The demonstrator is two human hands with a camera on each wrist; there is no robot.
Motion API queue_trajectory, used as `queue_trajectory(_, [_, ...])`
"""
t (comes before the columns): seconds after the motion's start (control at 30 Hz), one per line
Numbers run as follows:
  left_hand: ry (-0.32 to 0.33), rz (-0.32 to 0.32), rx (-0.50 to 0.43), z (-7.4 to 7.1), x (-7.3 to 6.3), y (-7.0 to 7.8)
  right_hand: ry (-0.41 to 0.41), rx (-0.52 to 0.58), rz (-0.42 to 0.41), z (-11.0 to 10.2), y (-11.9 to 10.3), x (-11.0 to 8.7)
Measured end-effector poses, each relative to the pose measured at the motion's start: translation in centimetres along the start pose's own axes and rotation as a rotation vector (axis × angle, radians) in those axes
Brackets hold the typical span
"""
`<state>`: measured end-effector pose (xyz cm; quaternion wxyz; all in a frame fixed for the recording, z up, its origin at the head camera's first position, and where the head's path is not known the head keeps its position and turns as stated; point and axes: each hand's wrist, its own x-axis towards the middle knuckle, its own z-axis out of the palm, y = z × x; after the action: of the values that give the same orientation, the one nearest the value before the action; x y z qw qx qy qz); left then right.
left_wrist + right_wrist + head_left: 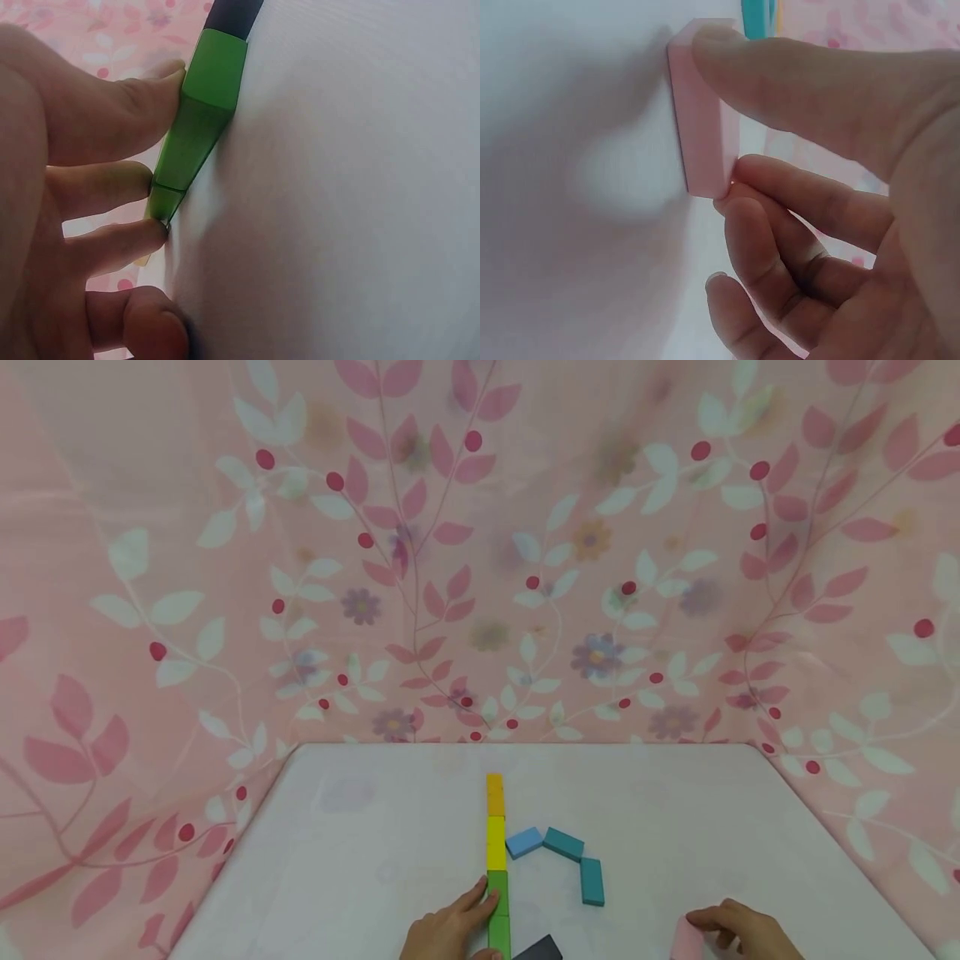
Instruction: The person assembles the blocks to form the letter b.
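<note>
My left hand (452, 929) rests against a straight row of blocks, its fingers touching the upper green block (498, 902). In the left wrist view the thumb presses the side of a green block (214, 71), and the fingers lie along the row. Yellow (497, 843) and orange (495, 795) blocks continue the line away from me. At the right, my right hand (746, 931) pinches a pink block (687, 937) between thumb and fingers. The right wrist view shows the thumb on one end of the pink block (703, 112) and fingertips near the other end.
Right of the row, a light blue block (524, 842) and two teal blocks (564, 843) form a curve that starts beside the yellow block. A dark block (538, 948) lies close to the near green block. Behind the white table (675, 793) hangs a pink floral cloth (480, 527).
</note>
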<state>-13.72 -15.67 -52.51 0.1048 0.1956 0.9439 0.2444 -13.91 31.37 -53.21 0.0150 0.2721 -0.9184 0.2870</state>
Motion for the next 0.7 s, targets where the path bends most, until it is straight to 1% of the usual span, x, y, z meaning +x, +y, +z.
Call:
queue_trajectory(0.1, [0.003,-0.004,-0.002,0.0,0.0,0.0,-0.003,0.018,0.0,1.3,0.7,0.3])
queue_trajectory(0.13, [0.002,-0.006,-0.007,0.0,0.0,0.0,-0.004,0.024,0.013,1.8,1.0,0.4])
queue_trajectory(0.2, [-0.006,-0.013,-0.016,0.0,0.0,-0.1,-0.027,0.038,0.043,2.4,1.1,0.8])
queue_trajectory(0.23, [-0.011,-0.017,-0.021,0.0,0.1,-0.1,-0.068,0.053,0.092,2.5,0.8,1.2])
queue_trajectory(0.3, [-0.021,-0.021,-0.026,-0.1,0.2,-0.1,-0.147,0.076,0.176,2.3,-0.4,2.1])
queue_trajectory(0.43, [-0.028,-0.024,-0.029,-0.1,0.2,-0.1,-0.289,0.101,0.357,1.2,-4.5,4.1])
queue_trajectory(0.57, [-0.026,-0.024,-0.022,-0.1,0.2,0.0,-0.323,0.069,0.427,1.0,-7.2,5.4])
queue_trajectory(0.7, [-0.018,-0.019,-0.006,-0.1,0.1,0.1,-0.328,0.028,0.444,1.7,-8.5,6.5])
